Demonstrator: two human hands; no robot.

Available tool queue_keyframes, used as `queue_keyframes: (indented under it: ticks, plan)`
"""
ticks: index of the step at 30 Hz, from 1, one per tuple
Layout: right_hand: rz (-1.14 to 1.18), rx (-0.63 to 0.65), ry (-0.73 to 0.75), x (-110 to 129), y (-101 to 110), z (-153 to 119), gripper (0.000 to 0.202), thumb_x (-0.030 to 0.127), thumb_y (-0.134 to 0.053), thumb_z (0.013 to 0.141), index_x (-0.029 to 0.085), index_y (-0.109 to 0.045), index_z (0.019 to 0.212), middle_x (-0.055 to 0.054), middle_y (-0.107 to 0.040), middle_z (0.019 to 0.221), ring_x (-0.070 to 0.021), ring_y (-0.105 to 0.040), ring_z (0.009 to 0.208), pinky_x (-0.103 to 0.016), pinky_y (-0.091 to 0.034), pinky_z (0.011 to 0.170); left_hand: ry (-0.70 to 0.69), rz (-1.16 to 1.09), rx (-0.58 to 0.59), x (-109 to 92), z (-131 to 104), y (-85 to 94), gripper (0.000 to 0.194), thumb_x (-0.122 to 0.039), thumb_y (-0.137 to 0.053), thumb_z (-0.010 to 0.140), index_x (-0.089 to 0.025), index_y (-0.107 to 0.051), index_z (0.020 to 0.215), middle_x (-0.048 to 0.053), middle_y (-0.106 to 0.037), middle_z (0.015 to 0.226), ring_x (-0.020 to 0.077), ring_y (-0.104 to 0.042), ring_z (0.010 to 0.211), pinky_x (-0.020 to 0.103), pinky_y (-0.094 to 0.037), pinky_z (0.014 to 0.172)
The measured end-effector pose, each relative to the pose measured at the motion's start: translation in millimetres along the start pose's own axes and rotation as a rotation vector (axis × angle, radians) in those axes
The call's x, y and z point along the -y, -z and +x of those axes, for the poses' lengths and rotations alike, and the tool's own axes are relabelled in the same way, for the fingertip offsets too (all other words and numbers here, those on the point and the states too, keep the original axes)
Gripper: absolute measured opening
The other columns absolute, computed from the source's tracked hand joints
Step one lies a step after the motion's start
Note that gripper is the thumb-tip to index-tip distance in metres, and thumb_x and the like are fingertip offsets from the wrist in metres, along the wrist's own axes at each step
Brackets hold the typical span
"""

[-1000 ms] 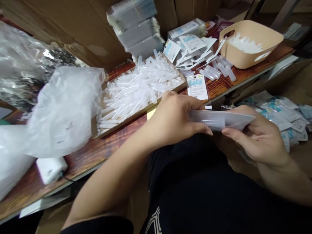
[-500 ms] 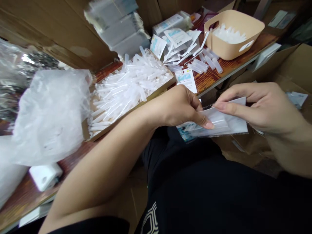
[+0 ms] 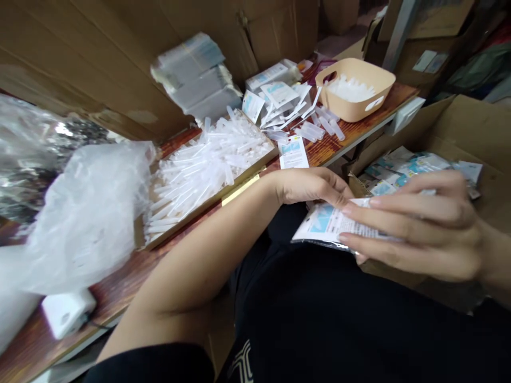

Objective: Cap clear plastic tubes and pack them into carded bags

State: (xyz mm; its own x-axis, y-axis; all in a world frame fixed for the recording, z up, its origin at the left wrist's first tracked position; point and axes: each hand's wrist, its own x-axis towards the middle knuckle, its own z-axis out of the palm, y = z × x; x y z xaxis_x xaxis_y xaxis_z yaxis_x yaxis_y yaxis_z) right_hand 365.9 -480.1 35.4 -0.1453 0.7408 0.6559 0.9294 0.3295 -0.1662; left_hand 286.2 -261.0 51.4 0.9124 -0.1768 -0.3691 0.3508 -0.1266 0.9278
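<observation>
A flat clear packet with a white and blue printed card [image 3: 325, 223] is held between my two hands above my lap, printed side up. My left hand [image 3: 315, 187] grips its far edge, fingers bent and partly hidden behind it. Across the packet's right part lie the fingers of my right hand [image 3: 427, 223], which pinches it with the thumb underneath. Beyond my left forearm, a shallow cardboard tray [image 3: 207, 199] holds many translucent white plastic tubes [image 3: 211, 154]. One loose printed card [image 3: 293, 153] lies at the table edge.
A beige basket [image 3: 359, 113] with white pieces stands at the back right, near loose tubes [image 3: 311, 131] and piled cards. Stacked packs [image 3: 199, 74] lean against cardboard. An open carton [image 3: 479, 127] holds finished-looking packets at right. A plastic bag [image 3: 88, 213] lies left.
The packet has been turned so its printed text side faces up. My right hand has moved over it, with fingers across its surface. The view has shifted, showing more of the carton's packets.
</observation>
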Motion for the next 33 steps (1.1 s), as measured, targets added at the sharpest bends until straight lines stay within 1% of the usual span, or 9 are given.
queue_keyframes:
  ticks: [3, 5, 9, 13, 16, 20, 27, 31, 33]
  plan:
    - [-0.263, -0.039, 0.052, 3.2, 2.6, -20.6, 0.038, 0.042, -0.083, 0.086, 0.052, -0.072, 0.122, 0.013, -0.08, 0.113, -0.0137, -0.066, 0.08, -0.035, -0.051, 0.083, 0.098, 0.017, 0.039, -13.5, 10.6, -3.5, 0.02, -0.014, -0.094, 0.049, -0.019, -0.077, 0.06, 0.006, -0.075, 0.065, 0.0198, -0.068, 0.055, 0.032, -0.057, 0.059]
    - [-0.365, -0.058, -0.001, 2.6, 6.5, -34.5, 0.044, 0.054, -0.084, 0.082, 0.046, -0.073, 0.124, 0.007, -0.075, 0.126, -0.0206, -0.066, 0.099, -0.041, -0.049, 0.093, 0.148, 0.035, 0.016, -22.4, 16.0, -5.7, 0.019, -0.009, -0.092, 0.052, -0.016, -0.077, 0.061, 0.005, -0.074, 0.065, 0.0168, -0.067, 0.057, 0.029, -0.056, 0.062]
    - [-0.097, -0.082, -0.314, -4.6, 9.8, -57.7, 0.084, 0.07, -0.083, 0.074, 0.035, -0.058, 0.146, -0.009, -0.047, 0.158, -0.0399, -0.048, 0.14, -0.056, -0.042, 0.112, 0.191, 0.102, -0.044, -33.0, 30.9, -16.1, 0.016, -0.006, -0.088, 0.059, -0.014, -0.074, 0.063, 0.001, -0.072, 0.064, 0.0122, -0.064, 0.06, 0.025, -0.052, 0.065]
    - [0.263, -0.282, -0.768, -14.5, 4.1, -66.6, 0.047, 0.044, -0.081, 0.085, 0.028, -0.067, 0.127, -0.007, -0.071, 0.115, -0.0246, -0.069, 0.104, -0.039, -0.056, 0.085, 0.194, 0.228, -0.117, -37.5, 49.8, -34.0, 0.019, -0.004, -0.089, 0.059, -0.014, -0.072, 0.059, 0.0, -0.069, 0.061, 0.011, -0.06, 0.058, 0.025, -0.047, 0.064]
    - [0.335, -0.272, -0.885, -20.2, 4.3, -65.3, 0.019, 0.043, -0.079, 0.086, 0.025, -0.074, 0.09, -0.002, -0.073, 0.085, -0.0184, -0.068, 0.076, -0.033, -0.052, 0.067, 0.179, 0.298, -0.155, -39.4, 62.2, -47.6, 0.022, -0.003, -0.091, 0.055, -0.014, -0.072, 0.058, -0.001, -0.067, 0.058, 0.0112, -0.057, 0.056, 0.026, -0.044, 0.061]
    - [0.245, -0.296, -0.888, -25.6, 10.4, -66.2, 0.02, 0.042, -0.078, 0.086, 0.024, -0.074, 0.077, -0.002, -0.073, 0.076, -0.0175, -0.065, 0.068, -0.033, -0.047, 0.061, 0.155, 0.348, -0.214, -36.6, 76.6, -59.6, 0.028, -0.005, -0.093, 0.052, -0.015, -0.067, 0.056, -0.002, -0.062, 0.055, 0.011, -0.054, 0.055, 0.026, -0.039, 0.056]
    - [-0.053, -0.343, -0.71, -29.6, 15.4, -81.1, 0.013, 0.023, -0.068, 0.096, 0.026, -0.075, 0.085, -0.001, -0.072, 0.078, -0.0179, -0.066, 0.072, -0.035, -0.048, 0.067, -0.073, 0.432, -0.182, -23.5, 105.4, -66.4, 0.028, -0.018, -0.094, 0.058, -0.015, -0.066, 0.059, -0.004, -0.061, 0.058, 0.0101, -0.053, 0.057, 0.026, -0.041, 0.06]
    - [-0.521, -0.253, -0.438, -29.7, 28.9, -102.5, 0.017, 0.014, -0.066, 0.093, 0.028, -0.074, 0.102, -0.003, -0.071, 0.078, -0.0231, -0.064, 0.072, -0.042, -0.041, 0.072, -0.358, 0.646, -0.329, -16.8, 113.6, -74.9, 0.023, -0.027, -0.092, 0.069, -0.019, -0.076, 0.083, 0.004, -0.074, 0.092, 0.0217, -0.067, 0.092, 0.035, -0.052, 0.086]
    - [-0.765, -0.189, -0.39, -33.9, 34.0, -121.5, 0.03, 0.016, -0.067, 0.092, 0.029, -0.071, 0.119, -0.004, -0.072, 0.08, -0.0261, -0.064, 0.074, -0.043, -0.039, 0.074, -0.525, 0.784, -0.511, -8.9, 109.9, -76.3, 0.048, -0.034, -0.094, 0.069, -0.019, -0.074, 0.11, 0.011, -0.07, 0.121, 0.0294, -0.062, 0.119, 0.044, -0.048, 0.104]
